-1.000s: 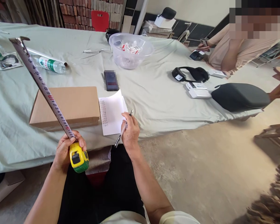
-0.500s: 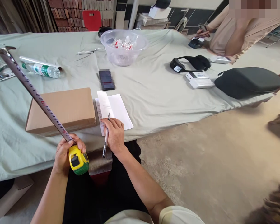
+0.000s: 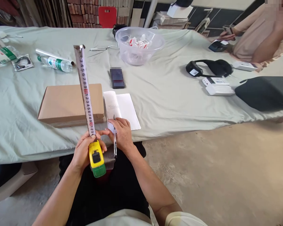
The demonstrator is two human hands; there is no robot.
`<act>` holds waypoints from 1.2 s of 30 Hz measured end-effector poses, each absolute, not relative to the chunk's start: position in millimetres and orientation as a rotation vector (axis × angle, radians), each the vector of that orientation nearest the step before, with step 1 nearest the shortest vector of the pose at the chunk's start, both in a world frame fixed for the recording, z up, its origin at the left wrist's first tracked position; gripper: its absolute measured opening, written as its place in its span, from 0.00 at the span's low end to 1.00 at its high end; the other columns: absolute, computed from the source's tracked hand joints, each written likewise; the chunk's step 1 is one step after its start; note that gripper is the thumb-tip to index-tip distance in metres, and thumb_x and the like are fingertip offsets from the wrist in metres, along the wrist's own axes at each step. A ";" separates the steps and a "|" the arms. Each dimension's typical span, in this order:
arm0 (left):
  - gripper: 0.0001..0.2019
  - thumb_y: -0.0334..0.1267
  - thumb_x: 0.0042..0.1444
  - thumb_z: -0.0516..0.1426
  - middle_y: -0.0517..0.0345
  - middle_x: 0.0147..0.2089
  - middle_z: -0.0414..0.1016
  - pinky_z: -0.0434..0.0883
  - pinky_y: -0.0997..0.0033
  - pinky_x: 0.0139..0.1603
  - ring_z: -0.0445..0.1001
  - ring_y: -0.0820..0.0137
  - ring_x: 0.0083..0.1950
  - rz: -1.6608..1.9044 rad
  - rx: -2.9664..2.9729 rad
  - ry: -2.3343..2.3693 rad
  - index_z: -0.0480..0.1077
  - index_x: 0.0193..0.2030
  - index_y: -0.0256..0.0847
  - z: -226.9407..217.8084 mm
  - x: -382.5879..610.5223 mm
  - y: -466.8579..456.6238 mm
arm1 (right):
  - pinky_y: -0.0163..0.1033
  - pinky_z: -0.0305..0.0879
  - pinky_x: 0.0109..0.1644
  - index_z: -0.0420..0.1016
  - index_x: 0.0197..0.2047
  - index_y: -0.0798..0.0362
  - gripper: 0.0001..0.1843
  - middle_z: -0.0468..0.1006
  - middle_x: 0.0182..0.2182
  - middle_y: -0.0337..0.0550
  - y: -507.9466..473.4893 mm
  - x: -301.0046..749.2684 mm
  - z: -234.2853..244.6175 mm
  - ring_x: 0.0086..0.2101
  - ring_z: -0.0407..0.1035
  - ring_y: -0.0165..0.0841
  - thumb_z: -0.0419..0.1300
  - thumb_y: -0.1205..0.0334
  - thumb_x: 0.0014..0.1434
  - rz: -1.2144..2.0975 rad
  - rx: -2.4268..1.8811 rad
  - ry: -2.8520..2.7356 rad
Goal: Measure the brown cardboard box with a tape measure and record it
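Observation:
My left hand (image 3: 83,153) is closed around a yellow and green tape measure (image 3: 97,158), its blade drawn out and pointing up and away from me. The blade passes in front of a closed brown cardboard box (image 3: 66,102) on the table. A pen (image 3: 115,141) sits between the fingers of my right hand (image 3: 123,133), tip pointing away. That hand rests at the near edge of an open notebook (image 3: 129,110), whose left page is partly lifted. Fingers of my left hand come close to the right hand; whether they touch I cannot tell.
On the cloth-covered table (image 3: 165,110) are a phone (image 3: 117,78), a plastic basin (image 3: 141,56) holding wrappers, and a water bottle (image 3: 55,63). Rightward lie a black headset (image 3: 209,67), white boxes (image 3: 219,89) and a dark case (image 3: 266,92). Another person (image 3: 257,37) is at the far right.
The tape measure has swung from slanting left to nearly upright in view, and my left hand has come nearer my right. My view has shifted left. Both hands keep their holds.

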State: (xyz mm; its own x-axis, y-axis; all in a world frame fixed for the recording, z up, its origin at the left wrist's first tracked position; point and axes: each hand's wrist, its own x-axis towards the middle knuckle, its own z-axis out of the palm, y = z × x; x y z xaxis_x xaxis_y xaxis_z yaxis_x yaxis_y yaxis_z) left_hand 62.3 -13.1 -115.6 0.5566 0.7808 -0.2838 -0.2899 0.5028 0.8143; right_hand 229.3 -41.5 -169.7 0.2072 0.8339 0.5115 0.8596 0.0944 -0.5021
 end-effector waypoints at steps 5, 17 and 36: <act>0.04 0.37 0.55 0.56 0.46 0.47 0.80 0.70 0.70 0.23 0.78 0.66 0.27 0.659 0.727 0.781 0.66 0.33 0.38 -125.0 72.4 -19.0 | 0.43 0.62 0.56 0.72 0.51 0.52 0.18 0.81 0.45 0.42 -42.9 240.4 -171.0 0.47 0.72 0.36 0.51 0.70 0.60 0.054 -1.648 -1.594; 0.07 0.39 0.54 0.57 0.47 0.52 0.77 0.69 0.72 0.20 0.79 0.67 0.27 0.635 0.745 0.845 0.64 0.32 0.38 -119.3 74.4 -20.9 | 0.43 0.62 0.56 0.69 0.55 0.50 0.18 0.80 0.47 0.42 -41.3 248.5 -179.2 0.48 0.72 0.35 0.46 0.67 0.66 0.042 -1.636 -1.696; 0.07 0.40 0.56 0.55 0.52 0.62 0.70 0.70 0.74 0.23 0.81 0.66 0.33 0.555 0.766 0.829 0.65 0.32 0.40 -130.5 78.0 -26.9 | 0.43 0.59 0.56 0.71 0.55 0.50 0.19 0.80 0.50 0.42 -38.7 245.7 -178.1 0.48 0.72 0.35 0.47 0.68 0.65 0.064 -1.760 -1.733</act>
